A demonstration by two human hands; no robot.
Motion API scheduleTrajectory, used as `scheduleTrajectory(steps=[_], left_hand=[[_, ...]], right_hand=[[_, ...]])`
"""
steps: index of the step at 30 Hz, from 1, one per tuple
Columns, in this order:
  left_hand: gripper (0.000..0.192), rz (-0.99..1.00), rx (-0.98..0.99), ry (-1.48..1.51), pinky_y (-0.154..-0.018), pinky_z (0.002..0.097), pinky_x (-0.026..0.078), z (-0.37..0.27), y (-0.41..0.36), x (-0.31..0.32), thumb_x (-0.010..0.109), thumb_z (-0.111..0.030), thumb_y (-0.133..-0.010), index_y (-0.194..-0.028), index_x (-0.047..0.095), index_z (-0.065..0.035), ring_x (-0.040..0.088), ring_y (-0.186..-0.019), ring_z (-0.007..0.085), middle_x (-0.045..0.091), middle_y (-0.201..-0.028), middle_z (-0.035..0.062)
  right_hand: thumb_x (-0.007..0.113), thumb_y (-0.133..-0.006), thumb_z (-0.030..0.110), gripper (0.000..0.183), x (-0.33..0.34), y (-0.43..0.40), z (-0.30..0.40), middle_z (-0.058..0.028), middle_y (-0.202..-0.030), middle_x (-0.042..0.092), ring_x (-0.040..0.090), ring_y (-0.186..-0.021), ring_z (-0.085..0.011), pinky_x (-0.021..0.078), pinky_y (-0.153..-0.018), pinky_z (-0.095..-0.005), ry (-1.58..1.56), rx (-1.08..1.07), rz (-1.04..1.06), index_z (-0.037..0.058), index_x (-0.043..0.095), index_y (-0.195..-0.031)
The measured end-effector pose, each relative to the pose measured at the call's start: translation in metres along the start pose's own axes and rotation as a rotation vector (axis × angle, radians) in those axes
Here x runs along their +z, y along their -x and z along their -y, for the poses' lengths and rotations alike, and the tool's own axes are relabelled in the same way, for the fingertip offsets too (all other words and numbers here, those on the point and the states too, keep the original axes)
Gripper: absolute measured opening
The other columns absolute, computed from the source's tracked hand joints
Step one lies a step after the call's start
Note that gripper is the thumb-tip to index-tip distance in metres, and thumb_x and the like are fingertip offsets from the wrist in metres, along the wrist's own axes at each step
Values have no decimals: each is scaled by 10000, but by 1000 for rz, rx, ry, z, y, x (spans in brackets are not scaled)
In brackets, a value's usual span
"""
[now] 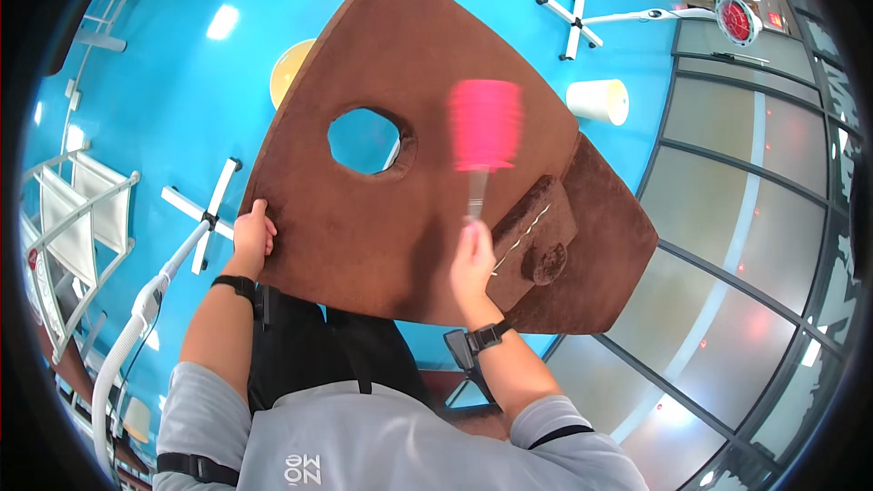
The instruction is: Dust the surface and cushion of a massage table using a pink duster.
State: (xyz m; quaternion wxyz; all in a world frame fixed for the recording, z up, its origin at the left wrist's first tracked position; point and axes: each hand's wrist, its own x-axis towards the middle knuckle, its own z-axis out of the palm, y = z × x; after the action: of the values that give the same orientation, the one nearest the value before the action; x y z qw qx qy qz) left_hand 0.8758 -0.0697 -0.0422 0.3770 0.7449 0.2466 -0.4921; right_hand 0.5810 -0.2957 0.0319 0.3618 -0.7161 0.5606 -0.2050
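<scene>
My right hand point(472, 259) grips the handle of a pink brush or duster point(485, 124), its head blurred, over a brown fabric-covered massage table point(382, 239) with a round face hole. Under that wrist's right side, on the table, lies a brown cushion point(522, 293) with a pale wavy strip along it and a round brown knob or roll. My left hand point(254, 235) rests at the table's left edge, thumb up, with no tool visible in it; whether its curled fingers hold the cover's edge is hard to tell.
White wheeled lamp stands point(209, 219) stand at left and upper right, the latter with a red lamp point(736, 19). A white bin point(597, 101), a yellow round stool point(290, 71) and a white rack point(82, 218) surround the table. A framed glass wall point(736, 184) runs along the right.
</scene>
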Motion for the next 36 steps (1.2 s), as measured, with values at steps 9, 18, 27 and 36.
scheduleTrajectory(steps=[9,18,27,36], left_hand=[[567,-23,-60,2,-349,315,279,1,-11,-18,498,-459,-889,-513,495,-35,367,-325,173,400,-418,53],[561,-32,-77,-19,-351,317,273,3,-12,-16,489,-453,-886,-513,496,-34,371,-335,174,388,-415,52],[559,19,0,-10,-334,315,248,-4,-12,17,497,-460,-875,-509,468,-39,347,-324,177,349,-412,47],[574,2,27,34,-345,317,280,11,-19,-9,503,-455,-890,-505,488,-30,363,-329,177,368,-416,45]], right_hand=[[488,-1045,231,232,4,-62,11,79,-653,439,379,-556,15,296,-478,-165,-432,345,-57,46,620,-1094],[573,-972,231,177,76,-40,69,-201,-909,666,667,-837,-387,528,-698,-410,304,-303,752,76,633,-1031],[559,-996,190,194,54,-63,-16,-82,-707,628,570,-628,-185,484,-611,-346,76,-10,117,26,633,-923],[485,-1045,232,277,61,-37,59,43,-726,546,475,-623,-36,416,-549,-229,-182,217,254,11,647,-1086]])
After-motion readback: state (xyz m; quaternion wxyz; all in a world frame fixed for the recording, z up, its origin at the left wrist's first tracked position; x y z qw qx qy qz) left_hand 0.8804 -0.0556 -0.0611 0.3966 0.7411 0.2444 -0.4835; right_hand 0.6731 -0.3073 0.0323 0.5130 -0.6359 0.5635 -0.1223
